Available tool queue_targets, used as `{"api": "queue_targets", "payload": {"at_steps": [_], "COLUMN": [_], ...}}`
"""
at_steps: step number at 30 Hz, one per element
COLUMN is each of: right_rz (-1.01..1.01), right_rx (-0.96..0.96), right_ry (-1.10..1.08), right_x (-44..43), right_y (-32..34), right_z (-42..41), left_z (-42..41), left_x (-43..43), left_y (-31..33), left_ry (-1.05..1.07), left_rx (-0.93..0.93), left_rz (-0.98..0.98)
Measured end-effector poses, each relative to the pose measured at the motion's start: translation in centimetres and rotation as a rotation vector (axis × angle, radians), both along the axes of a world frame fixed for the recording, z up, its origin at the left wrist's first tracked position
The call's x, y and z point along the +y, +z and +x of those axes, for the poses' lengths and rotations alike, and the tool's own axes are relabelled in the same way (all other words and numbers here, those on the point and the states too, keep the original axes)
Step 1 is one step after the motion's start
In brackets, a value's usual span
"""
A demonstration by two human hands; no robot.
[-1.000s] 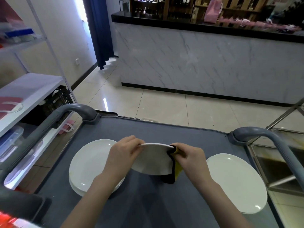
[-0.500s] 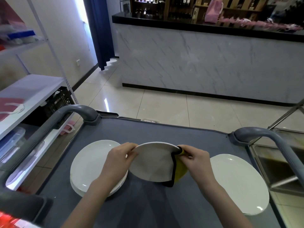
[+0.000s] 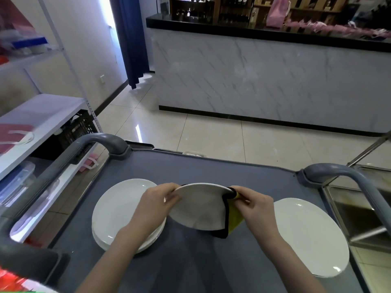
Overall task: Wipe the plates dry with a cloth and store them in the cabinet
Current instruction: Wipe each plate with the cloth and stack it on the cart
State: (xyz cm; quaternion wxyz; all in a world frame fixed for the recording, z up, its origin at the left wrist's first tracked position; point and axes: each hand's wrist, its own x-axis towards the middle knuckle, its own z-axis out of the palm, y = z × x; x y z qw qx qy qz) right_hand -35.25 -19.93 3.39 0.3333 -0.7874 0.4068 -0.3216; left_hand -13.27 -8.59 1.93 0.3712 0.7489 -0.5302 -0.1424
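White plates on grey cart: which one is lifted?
The middle white plate, held tilted between left hand and right hand, yellow black-edged cloth at its rim. The left stack and right plate lie flat.

- A grey cart top point(image 3: 211, 166), with a curved grey handle point(image 3: 99, 140) at its far-left corner.
- A marble-fronted counter point(image 3: 264, 81) with a black top stands across the tiled floor point(image 3: 211, 134), a pink bag point(image 3: 277, 11) on it.
- A dark blue curtain point(image 3: 131, 39) hangs left of the counter.
- White shelving point(image 3: 42, 115) on the left has a black crate point(image 3: 78, 127) beneath it (contents unclear).
- A steel basin point(image 3: 359, 214) sits just right of the cart.
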Motion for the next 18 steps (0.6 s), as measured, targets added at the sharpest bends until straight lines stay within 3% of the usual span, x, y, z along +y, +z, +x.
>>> {"api": "queue_targets", "payload": {"at_steps": [2,4,8,11,18], "right_rz": [0.052,0.060,-0.112,-0.196,0.073], "right_rx": [0.015,0.046,0.176,0.223,-0.051], "right_ry": [0.011,0.015,0.073,0.095,-0.018], "right_x": [-0.2,-0.2,0.2,0.7,-0.5], "right_y": [0.1,0.3,0.8,0.7,0.0], "right_z": [0.0,0.2,1.3,2.1,0.2], "left_z": [0.4,0.3,-1.4,-2.9,0.1], "left_x": [0.1,-0.2,-1.3,-2.2,-0.6], "left_y": [-0.2,0.0,1.8,2.5,-0.3], "left_ry": [0.014,0.016,-0.105,-0.153,0.022], "left_rx": [0.048,-0.025,-0.272,-0.350,0.001], "left_rz": [0.037,-0.002,-0.143,-0.175,-0.092]}}
